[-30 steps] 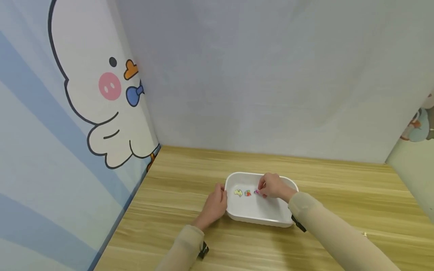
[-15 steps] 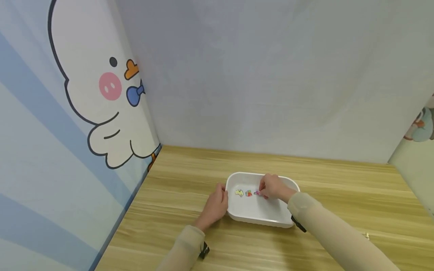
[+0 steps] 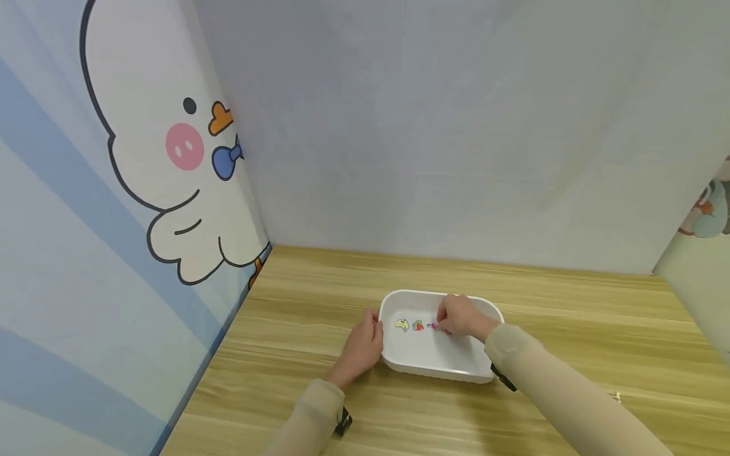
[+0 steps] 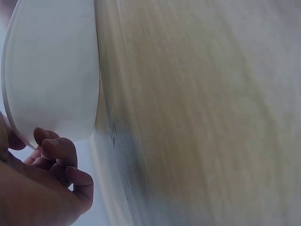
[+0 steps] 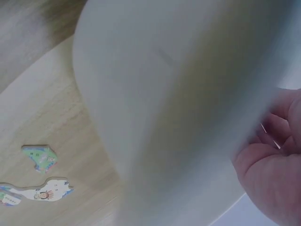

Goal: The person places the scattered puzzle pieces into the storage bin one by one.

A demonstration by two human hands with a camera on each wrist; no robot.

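Slight shift only since one second ago: right hand [image 3: 461, 315] and pink piece [image 3: 434, 327] a little nearer the near rim of white tray [image 3: 436, 373]; left hand [image 3: 364, 341] and tray show no clear change. Hands are apart from each other. Right hand reaches into the tray, thumb and fingers pinching the right end of the pink piece; its exact contact is partly hidden by the fingers. Left hand grips the tray's left rim, fingers curled against the outer wall. Pieces inside form a row: yellow piece [image 3: 402, 325] at left, red-green piece [image 3: 418, 325] just beside it, pink piece at right, near the second. Tray sits on the wood-grain tabletop [image 3: 285, 342], near the middle of its far edge, well apart from the far left corner. Right wrist view: green piece [image 5: 42, 157] and elongated white piece [image 5: 51, 189] lie on the tabletop outside the tray, near each other. Beyond the tabletop's left edge, a blue-striped backdrop bears a white bird print [image 3: 151, 107].
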